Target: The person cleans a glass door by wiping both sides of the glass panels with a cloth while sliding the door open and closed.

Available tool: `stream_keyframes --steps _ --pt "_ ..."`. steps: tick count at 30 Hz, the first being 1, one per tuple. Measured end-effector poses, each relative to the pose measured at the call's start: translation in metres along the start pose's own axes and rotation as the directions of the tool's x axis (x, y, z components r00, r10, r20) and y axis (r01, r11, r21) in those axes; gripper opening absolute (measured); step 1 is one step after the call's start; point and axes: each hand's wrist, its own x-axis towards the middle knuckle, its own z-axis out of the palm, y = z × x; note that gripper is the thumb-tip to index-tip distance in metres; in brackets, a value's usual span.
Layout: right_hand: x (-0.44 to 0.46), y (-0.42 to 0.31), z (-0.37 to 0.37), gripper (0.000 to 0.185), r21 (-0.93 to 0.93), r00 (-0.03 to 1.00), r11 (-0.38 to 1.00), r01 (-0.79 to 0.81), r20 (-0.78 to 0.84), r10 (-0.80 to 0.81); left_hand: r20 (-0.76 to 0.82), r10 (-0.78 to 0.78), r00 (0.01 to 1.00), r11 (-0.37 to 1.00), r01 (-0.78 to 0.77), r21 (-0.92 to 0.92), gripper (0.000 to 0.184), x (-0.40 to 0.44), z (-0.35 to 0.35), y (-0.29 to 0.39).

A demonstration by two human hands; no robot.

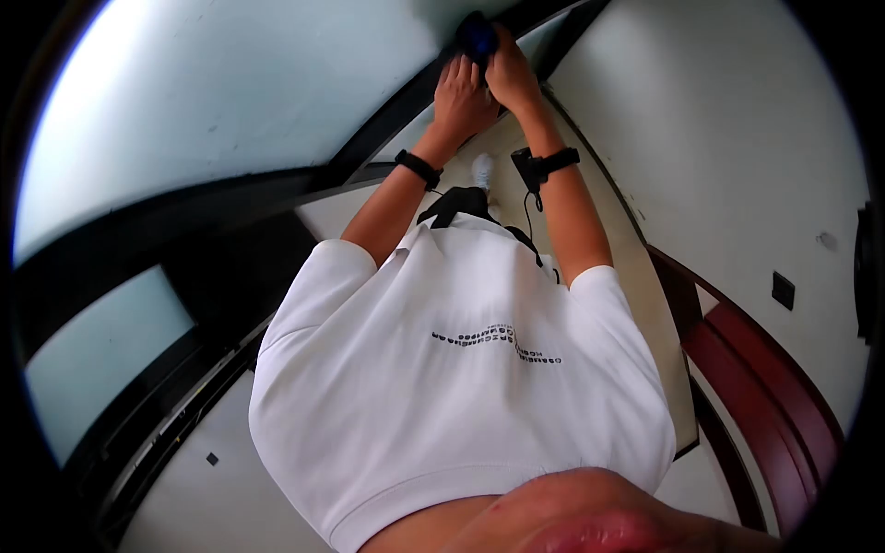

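Observation:
A dark round thing with a blue sheen (477,39) is at the top of the head view, in front of the dark window frame; its exact kind is too dark to make out. My right hand (510,72) is closed around its right side. Against its lower left side rests my left hand (464,95), back of the hand toward me, fingers together and slightly bent, thumb hidden. Each wrist wears a black strap; the right strap (556,163) carries a small black box with a cable.
Frosted glass panes (249,92) in black frames (387,115) fill the left side. A pale wall (701,120) with a black square plate (783,290) stands to the right, above dark red wooden furniture (765,396). A white shoe (483,170) shows on the beige floor.

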Motion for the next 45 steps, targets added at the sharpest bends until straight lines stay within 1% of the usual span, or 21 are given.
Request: stream_keyframes --steps 4,6,7,9,10,12,14,16,18,19,21,23,24,27,33,35,37,39,40,42,45 --pt "0.048 0.022 -0.039 0.046 -0.049 0.996 0.996 -0.074 0.042 0.076 0.022 -0.093 0.995 0.978 0.095 -0.187 0.059 0.05 0.046 0.0" --pt "0.069 0.033 -0.054 0.044 -0.137 0.954 0.951 -0.276 0.084 0.289 0.03 0.004 1.0 0.96 0.004 -0.281 0.054 0.071 0.056 -0.001" --pt "0.073 0.035 -0.056 0.044 -0.145 0.955 0.952 -0.269 0.091 0.284 0.024 -0.005 1.0 0.959 0.012 -0.284 0.054 0.076 0.059 -0.004" --pt "0.076 0.034 -0.058 0.043 -0.284 0.996 0.959 -0.026 -0.089 0.0 0.074 -0.012 0.997 0.906 0.042 -0.42 0.047 0.087 0.061 -0.011" --pt "0.073 0.033 -0.055 0.043 -0.282 0.997 0.959 -0.022 -0.079 -0.001 0.076 -0.022 0.997 0.907 0.052 -0.418 0.047 0.084 0.06 -0.015" --pt "0.057 0.014 -0.049 0.042 -0.232 0.967 0.947 0.223 -0.071 -0.245 -0.233 0.152 0.961 0.924 -0.222 -0.313 0.046 0.064 0.048 -0.016" --pt "0.038 0.001 -0.038 0.042 -0.144 0.962 0.952 0.271 0.015 -0.271 0.175 -0.025 0.984 0.915 0.094 -0.393 0.049 0.031 0.01 -0.016" --pt "0.019 -0.011 -0.03 0.042 -0.036 0.948 0.952 0.305 0.101 -0.3 0.219 -0.028 0.975 0.982 0.068 -0.176 0.051 -0.006 -0.018 -0.021" --pt "0.003 -0.024 -0.021 0.042 0.164 0.898 0.937 0.309 0.274 -0.344 0.161 -0.116 0.98 0.982 0.137 -0.127 0.044 -0.039 -0.047 -0.02" --pt "-0.002 -0.031 -0.014 0.042 0.187 0.894 0.933 0.307 0.28 -0.35 0.21 -0.217 0.953 0.973 0.23 -0.039 0.047 -0.058 -0.062 -0.016" --pt "-0.007 -0.047 -0.002 0.042 0.332 0.771 0.834 0.44 0.337 -0.541 0.231 -0.343 0.911 0.939 0.336 0.071 0.05 -0.089 -0.084 -0.006" --pt "-0.015 -0.057 0.015 0.041 0.355 0.707 0.775 0.523 0.327 -0.627 0.258 -0.512 0.82 0.857 0.468 0.214 0.058 -0.106 -0.096 0.008" --pt "-0.018 -0.058 0.019 0.04 0.356 0.653 0.72 0.596 0.307 -0.693 0.25 -0.528 0.812 0.847 0.48 0.228 0.058 -0.101 -0.096 0.012" --pt "-0.01 -0.049 0.02 0.042 0.381 0.642 0.709 0.593 0.308 -0.702 0.272 -0.567 0.777 0.823 0.552 0.135 0.061 -0.08 -0.095 0.017" --pt "0.012 -0.004 -0.011 0.056 0.283 0.693 0.759 0.586 0.311 -0.651 0.117 -0.395 0.911 0.919 0.392 0.05 0.051 -0.029 -0.052 0.021" --pt "0.021 0.013 -0.021 0.057 0.151 0.766 0.812 0.564 0.272 -0.583 0.13 -0.389 0.912 0.921 0.383 0.068 0.047 -0.008 -0.036 0.024" --pt "0.033 0.029 -0.035 0.057 0.074 0.766 0.801 0.594 0.251 -0.592 0.156 -0.324 0.933 0.946 0.32 0.048 0.046 0.014 -0.016 0.028" --pt "0.046 0.037 -0.061 0.054 -0.001 0.835 0.889 0.457 0.344 -0.429 0.099 -0.268 0.958 0.963 0.266 0.036 0.045 0.037 0.006 0.031" --pt "0.05 0.048 -0.067 0.054 -0.011 0.838 0.889 0.457 0.341 -0.426 0.081 -0.209 0.975 0.978 0.209 0.01 0.046 0.05 0.017 0.031" --pt "0.068 0.073 -0.076 0.056 -0.088 0.892 0.898 0.431 0.191 -0.409 0.047 -0.142 0.989 0.99 0.143 -0.017 0.046 0.078 0.042 0.033" --pt "0.097 0.096 -0.101 0.054 -0.178 0.912 0.896 0.408 0.133 -0.388 -0.046 -0.041 0.998 0.999 0.041 0.005 0.04 0.122 0.074 0.043"
